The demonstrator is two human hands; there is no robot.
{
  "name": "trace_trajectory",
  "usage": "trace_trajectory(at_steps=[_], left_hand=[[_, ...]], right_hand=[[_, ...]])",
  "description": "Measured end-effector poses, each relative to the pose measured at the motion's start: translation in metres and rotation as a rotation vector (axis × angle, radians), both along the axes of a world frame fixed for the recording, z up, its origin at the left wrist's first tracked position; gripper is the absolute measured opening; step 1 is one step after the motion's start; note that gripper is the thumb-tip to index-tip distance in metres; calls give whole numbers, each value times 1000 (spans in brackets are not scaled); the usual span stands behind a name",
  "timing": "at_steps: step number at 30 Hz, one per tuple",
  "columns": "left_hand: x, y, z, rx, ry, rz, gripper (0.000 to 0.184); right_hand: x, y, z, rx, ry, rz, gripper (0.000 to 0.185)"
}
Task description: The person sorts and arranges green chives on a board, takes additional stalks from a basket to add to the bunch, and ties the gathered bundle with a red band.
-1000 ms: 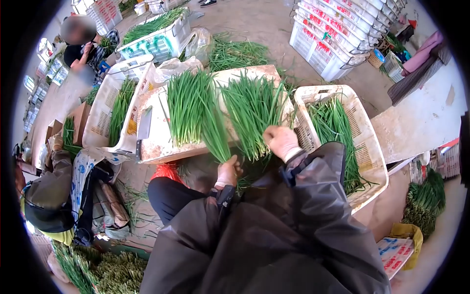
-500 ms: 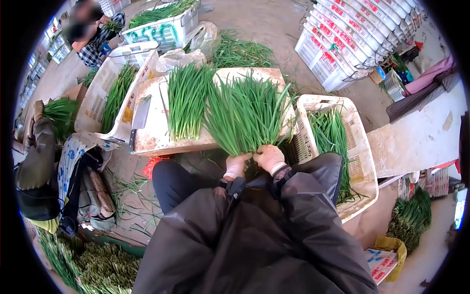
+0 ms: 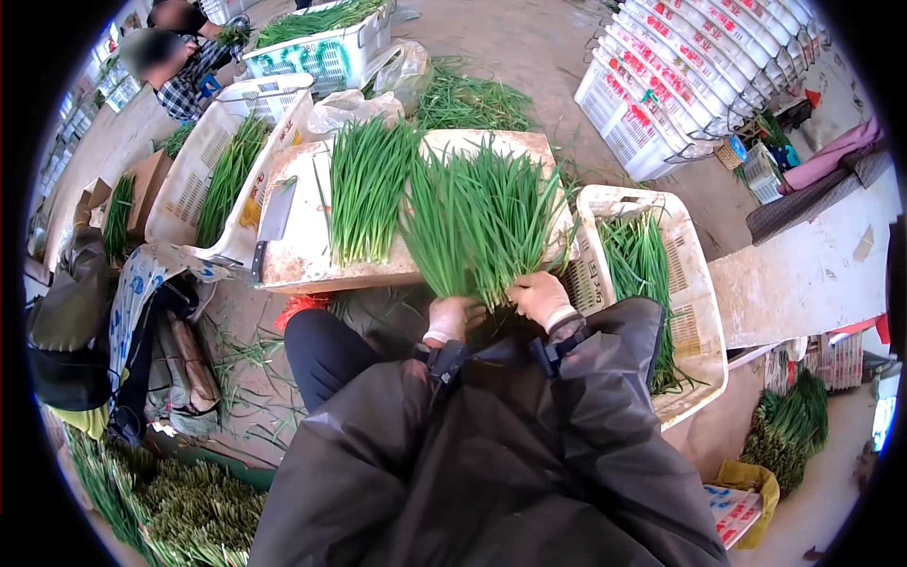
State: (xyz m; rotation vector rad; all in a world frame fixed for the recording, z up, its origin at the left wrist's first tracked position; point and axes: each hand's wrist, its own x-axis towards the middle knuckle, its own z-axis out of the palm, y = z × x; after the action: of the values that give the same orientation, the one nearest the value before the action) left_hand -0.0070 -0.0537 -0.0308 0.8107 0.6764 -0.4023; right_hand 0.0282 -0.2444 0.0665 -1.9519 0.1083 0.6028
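Note:
In light gloves, my left hand (image 3: 453, 318) is closed around the stem ends of a bunch of garlic chives (image 3: 487, 213). Its leaves fan out over the white board (image 3: 406, 274). My right hand (image 3: 542, 299) pinches the stem ends on the right side of that bunch, a little apart from my left hand. Fingertips of both hands are partly hidden. To the left, a neat pile of garlic chives (image 3: 367, 194) lies on the board. A cleaver (image 3: 276, 210) with a dark handle rests at the board's left edge.
A white crate (image 3: 694, 326) of chives stands right of my knee, another crate (image 3: 170, 203) left of the board. Stacked crates (image 3: 652, 104) rise behind. A co-worker's sleeve (image 3: 85, 255) is at far left; other people (image 3: 179, 80) sit at upper left.
My hands have moved apart, the right one shifting right and slightly up. At far left, the co-worker's chives have swung from spread out to hanging upright. The view has shifted slightly.

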Motion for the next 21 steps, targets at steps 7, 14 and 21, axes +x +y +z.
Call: trace_trajectory(at_steps=[7,14,21], left_hand=[[-1,6,6,32,64,-25,23],[-4,3,0,81,59,27,12],[-2,0,5,211,0,-75,17]], right_hand=[[-5,5,28,209,-168,-104,18],[2,-23,26,84,-313,-518,41],[-19,18,-19,-622,-612,97,26]])
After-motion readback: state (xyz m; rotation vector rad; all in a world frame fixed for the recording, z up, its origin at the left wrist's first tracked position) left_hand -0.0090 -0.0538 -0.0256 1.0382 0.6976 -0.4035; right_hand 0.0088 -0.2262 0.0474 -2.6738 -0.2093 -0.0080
